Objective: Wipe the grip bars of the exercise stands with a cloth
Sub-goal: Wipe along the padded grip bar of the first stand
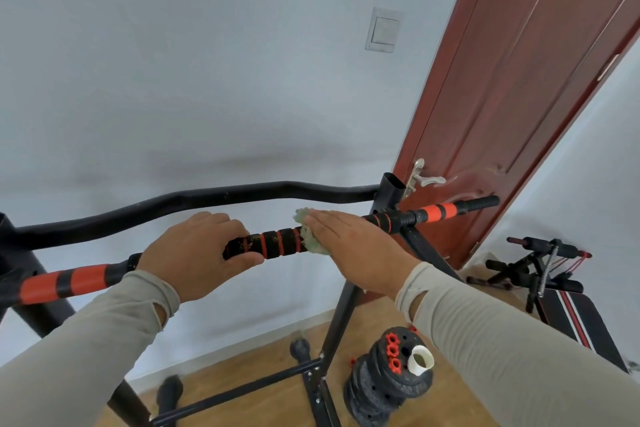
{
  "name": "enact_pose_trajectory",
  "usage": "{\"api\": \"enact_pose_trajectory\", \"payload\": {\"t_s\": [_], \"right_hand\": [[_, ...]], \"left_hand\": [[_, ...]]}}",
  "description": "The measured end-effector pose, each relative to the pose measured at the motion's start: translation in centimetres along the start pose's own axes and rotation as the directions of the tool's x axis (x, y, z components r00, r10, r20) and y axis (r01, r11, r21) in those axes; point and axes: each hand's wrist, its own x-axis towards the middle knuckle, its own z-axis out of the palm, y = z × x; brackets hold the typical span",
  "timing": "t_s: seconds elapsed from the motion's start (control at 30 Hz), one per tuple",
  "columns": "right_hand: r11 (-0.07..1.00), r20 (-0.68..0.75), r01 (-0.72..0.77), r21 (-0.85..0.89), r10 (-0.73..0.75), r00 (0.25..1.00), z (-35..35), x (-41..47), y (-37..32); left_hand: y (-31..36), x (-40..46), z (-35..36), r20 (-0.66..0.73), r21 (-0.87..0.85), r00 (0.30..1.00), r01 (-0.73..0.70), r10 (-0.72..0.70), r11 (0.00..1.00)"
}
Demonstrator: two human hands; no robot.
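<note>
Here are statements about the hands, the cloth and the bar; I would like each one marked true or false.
1. The left hand grips the grip bar. True.
2. The right hand lies flat on a green cloth against the bar. True.
3. The cloth is red. False: it is pale green.
4. A stack of weight plates stands on the floor. True.
5. The door is white. False: it is reddish brown.

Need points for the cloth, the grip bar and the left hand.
cloth (311,242), head view, green wad showing left of the right hand (349,246).
grip bar (280,242), head view, black foam section with red rings.
left hand (197,253), head view, back of the hand.
</note>
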Motion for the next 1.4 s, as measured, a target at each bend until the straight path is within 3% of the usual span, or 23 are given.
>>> {"api": "enact_pose_trajectory", "payload": {"t_s": [0.13,0.27,0.33,0.43,0.5,0.63,0.67,0.77,0.9,0.93,1.0,1.07,1.1,1.23,1.33,1.4], "right_hand": [[0.991,0.004,-0.022,-0.13,0.023,1.0,-1.5,-1.8,3.4],[0.915,0.074,-0.26,-0.307,0.295,0.953,-3.3,-5.5,8.8],[0.9,0.026,-0.357,-0.25,0.375,0.927,-2.8,-6.1,8.7],[0.856,-0.064,-0.517,0.0,0.516,0.854,-1.5,-4.2,4.9],[0.814,-0.122,-0.58,0.033,0.579,0.806,-0.6,-2.9,2.5],[0.883,-0.171,-0.465,-0.059,0.45,0.876,1.7,-2.6,-0.6],[0.914,-0.181,-0.402,-0.046,0.388,0.904,1.7,-3.0,-0.6],[0.949,-0.202,-0.221,-0.224,0.177,0.963,0.4,-4.9,2.8],[0.885,0.011,-0.375,-0.275,0.393,0.92,-3.9,-6.9,7.9],[0.871,0.014,-0.431,-0.236,0.447,0.895,-4.7,-7.1,8.2],[0.809,-0.064,-0.585,0.067,0.588,0.806,-6.2,-6.2,7.9],[0.733,-0.182,-0.604,0.313,0.671,0.719,-6.8,-4.4,7.2],[0.731,-0.189,-0.593,0.339,0.67,0.718,-6.7,-3.4,6.5],[0.901,0.045,-0.351,0.255,0.352,0.935,-3.1,-2.0,2.8],[0.912,0.027,-0.282,0.298,0.288,0.957,-2.3,-3.3,2.9],[0.898,0.106,-0.323,0.3,0.305,0.947,-2.9,-3.2,4.2]], "left_hand": [[-0.1,-0.2,0.1,-0.011,-0.001,1.0,0.003,-0.003,1.0],[0.0,-0.2,0.2,-0.028,0.006,1.0,0.0,0.001,1.0],[0.1,-0.1,0.2,-0.027,0.014,1.0,0.0,0.001,1.0],[0.2,0.0,0.1,-0.023,0.016,1.0,0.011,-0.01,1.0],[0.1,0.0,0.1,-0.033,0.017,0.999,0.014,-0.013,1.0],[0.0,0.2,0.2,-0.037,0.015,0.999,0.012,-0.011,1.0],[0.0,0.2,0.1,-0.033,0.017,0.999,0.013,-0.013,1.0],[0.0,0.0,0.1,-0.029,0.033,1.0,0.009,-0.008,0.999],[0.1,-0.2,0.1,-0.033,0.047,0.999,0.006,-0.004,0.999],[0.2,-0.2,0.0,-0.029,0.047,1.0,0.006,-0.005,0.999],[0.2,-0.1,0.0,-0.026,0.041,1.0,0.008,-0.007,0.999],[0.2,-0.1,0.0,-0.025,0.037,1.0,0.008,-0.007,0.999],[0.2,-0.1,0.0,-0.024,0.033,1.0,0.008,-0.008,0.999],[0.1,-0.2,-0.1,-0.03,0.031,1.0,0.01,-0.009,0.999],[0.1,-0.2,0.1,-0.028,0.032,1.0,0.0,0.001,0.999],[0.0,-0.2,0.2,-0.033,0.031,0.999,-0.005,0.006,1.0]]}}
